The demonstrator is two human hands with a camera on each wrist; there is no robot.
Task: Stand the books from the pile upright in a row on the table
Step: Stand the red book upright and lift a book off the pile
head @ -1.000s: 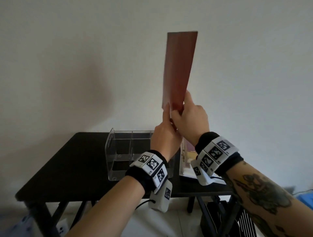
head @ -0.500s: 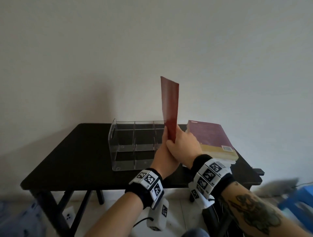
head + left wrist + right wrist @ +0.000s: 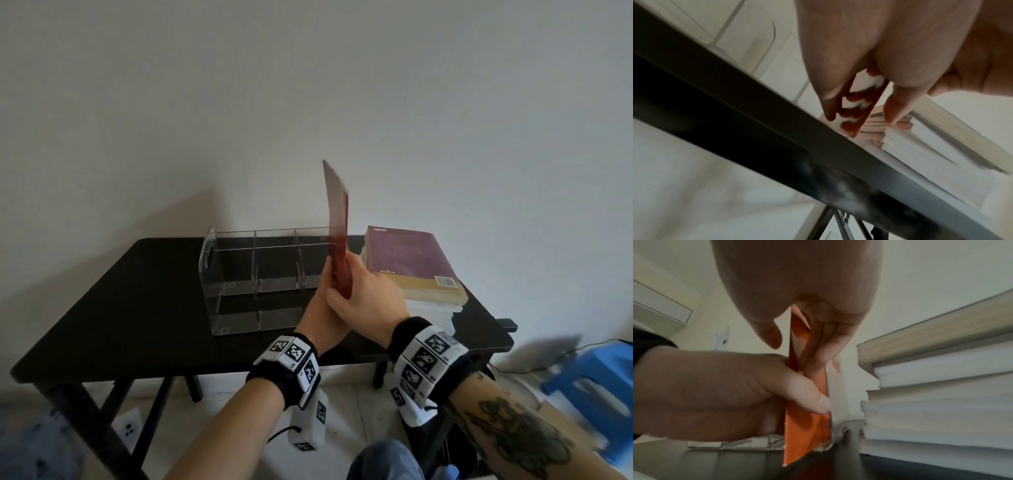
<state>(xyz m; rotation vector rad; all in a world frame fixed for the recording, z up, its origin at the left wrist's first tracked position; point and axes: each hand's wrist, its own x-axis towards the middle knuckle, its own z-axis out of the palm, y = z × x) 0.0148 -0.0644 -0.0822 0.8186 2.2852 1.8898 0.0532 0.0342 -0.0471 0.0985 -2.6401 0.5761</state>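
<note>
A thin red book (image 3: 338, 219) stands upright in the air over the right end of the clear acrylic rack (image 3: 260, 270). Both hands pinch its lower edge: my left hand (image 3: 322, 308) from the left, my right hand (image 3: 363, 294) from the right. In the right wrist view the orange-red book (image 3: 807, 426) hangs a little above the black table (image 3: 715, 467), the thumb of my left hand pressed on its cover. The left wrist view looks up at the book (image 3: 857, 110) between fingers. The pile of books (image 3: 414, 270), a purple one on top, lies to the right.
The rack has three empty compartments with clear dividers. The black table (image 3: 137, 308) stands against a white wall. A blue stool (image 3: 596, 387) and a cable are on the floor at the right. The pile (image 3: 941, 386) sits close beside the held book.
Both hands have lowered the red book from high in front of the wall down to just above the rack's right end. The view has tilted down, showing the pile.
</note>
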